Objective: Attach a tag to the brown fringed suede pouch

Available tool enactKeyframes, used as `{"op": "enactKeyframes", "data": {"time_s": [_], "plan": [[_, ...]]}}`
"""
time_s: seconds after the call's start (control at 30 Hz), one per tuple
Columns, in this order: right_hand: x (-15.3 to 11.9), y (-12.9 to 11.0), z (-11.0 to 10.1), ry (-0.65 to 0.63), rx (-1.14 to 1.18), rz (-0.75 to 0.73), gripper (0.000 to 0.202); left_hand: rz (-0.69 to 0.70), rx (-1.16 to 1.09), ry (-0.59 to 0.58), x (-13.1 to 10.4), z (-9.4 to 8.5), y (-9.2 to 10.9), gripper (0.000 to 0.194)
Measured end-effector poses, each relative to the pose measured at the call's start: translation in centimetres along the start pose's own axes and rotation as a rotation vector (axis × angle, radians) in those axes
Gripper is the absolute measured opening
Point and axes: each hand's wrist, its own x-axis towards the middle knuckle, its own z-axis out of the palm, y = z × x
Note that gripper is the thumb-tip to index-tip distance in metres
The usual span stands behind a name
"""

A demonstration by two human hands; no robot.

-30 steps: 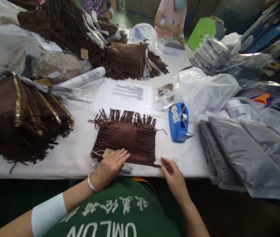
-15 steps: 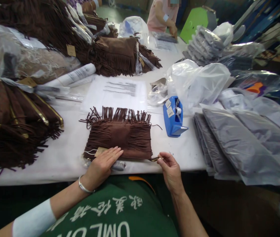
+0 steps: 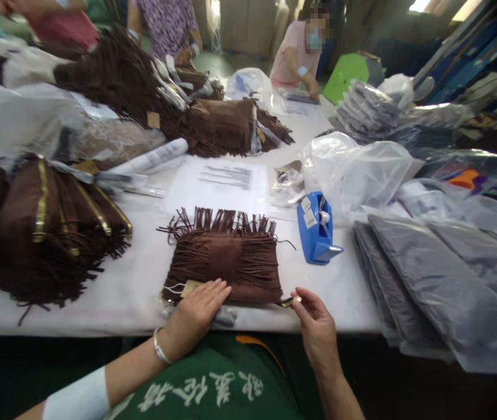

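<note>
A brown fringed pouch (image 3: 226, 262) lies flat near the front edge of the white counter (image 3: 135, 274), its fringe pointing away from the person. The left hand (image 3: 196, 309) rests palm down on the pouch's near left corner, fingers (image 3: 216, 290) held straight and close together, partly covering a tan paper tag (image 3: 189, 287) tied on with white string. A silver bangle (image 3: 158, 347) sits at that wrist. The right hand (image 3: 316, 326) is at the pouch's near right corner, thumb and forefinger pinching a small gold metal piece (image 3: 290, 301) (what looks like the zipper pull) that sticks out from the pouch's edge; the other fingers are curled in.

Just right of the pouch stands a blue tape dispenser (image 3: 316, 230). Behind the pouch lies a printed sheet (image 3: 220, 184). To the left is a stack of brown pouches with gold zippers (image 3: 42, 227), and to the right a pile of grey plastic-wrapped packs (image 3: 432, 280), overlapping one another. A crumpled clear plastic bag (image 3: 357, 169) sits behind the dispenser. Further back, more fringed pouches (image 3: 213, 125) are heaped, and another person in a pink top (image 3: 292, 58) works at the far end of the counter.
</note>
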Motion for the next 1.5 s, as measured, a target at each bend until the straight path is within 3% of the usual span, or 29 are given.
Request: {"op": "enactKeyframes", "data": {"time_s": [0.07, 0.17, 0.27, 0.37, 0.43, 0.53, 0.6, 0.67, 0.77, 0.87, 1.07, 1.23, 1.37, 1.5], "plan": [[0.4, -0.3, -0.2, 0.019, -0.267, -0.048, 0.047, -0.003, 0.049, -0.072, 0.2, 0.1, 0.7, 0.041], [0.9, -0.8, 1.0, 0.018, -0.588, -0.372, 0.054, -0.036, 0.021, -0.208, 0.7, -0.2, 1.1, 0.041], [1.0, -0.9, 3.7, -0.222, -0.700, -0.717, 0.056, -0.029, -0.177, -0.301, 0.8, -2.1, 0.8, 0.059], [1.4, -0.6, 5.4, -0.523, -0.767, -0.756, 0.048, -0.066, -0.422, -0.341, 0.2, -5.2, -0.4, 0.077], [2.2, -0.8, 5.2, -0.566, -0.716, -0.637, 0.040, -0.302, -0.527, -0.231, -0.7, -7.0, -2.2, 0.064], [4.5, -1.7, 3.1, -0.319, -0.478, -0.274, 0.043, -0.836, -0.708, 0.023, -2.4, -8.4, -6.2, 0.046], [6.5, -2.5, 1.8, -0.183, -0.222, 0.019, 0.053, -1.093, -0.985, 0.064, -3.2, -8.3, -9.2, 0.052], [8.7, -3.2, 1.3, -0.203, 0.020, 0.255, 0.060, -1.245, -1.334, 0.044, -3.3, -7.5, -11.9, 0.060], [11.8, -4.5, 2.1, -0.381, 0.192, 0.508, 0.056, -1.365, -1.678, 0.029, -1.9, -5.9, -14.9, 0.062], [14.2, -6.3, 4.6, -0.606, 0.238, 0.691, 0.046, -1.374, -1.817, -0.076, 0.8, -4.3, -16.8, 0.056], [17.8, -8.8, 10.1, -0.917, 0.324, 0.864, 0.051, -1.167, -2.177, -0.361, 6.0, -2.1, -19.6, 0.050], [20.1, -8.3, 12.3, -1.014, 0.350, 0.893, 0.052, -1.135, -2.272, -0.553, 8.9, -0.2, -21.6, 0.050], [20.9, -7.6, 13.3, -1.074, 0.352, 0.846, 0.054, -0.982, -2.211, -0.685, 11.2, 1.3, -22.1, 0.053], [20.8, -9.2, 13.6, -1.074, 0.195, 0.700, 0.060, -0.738, -1.961, -0.724, 13.7, -0.2, -21.1, 0.060]]}}
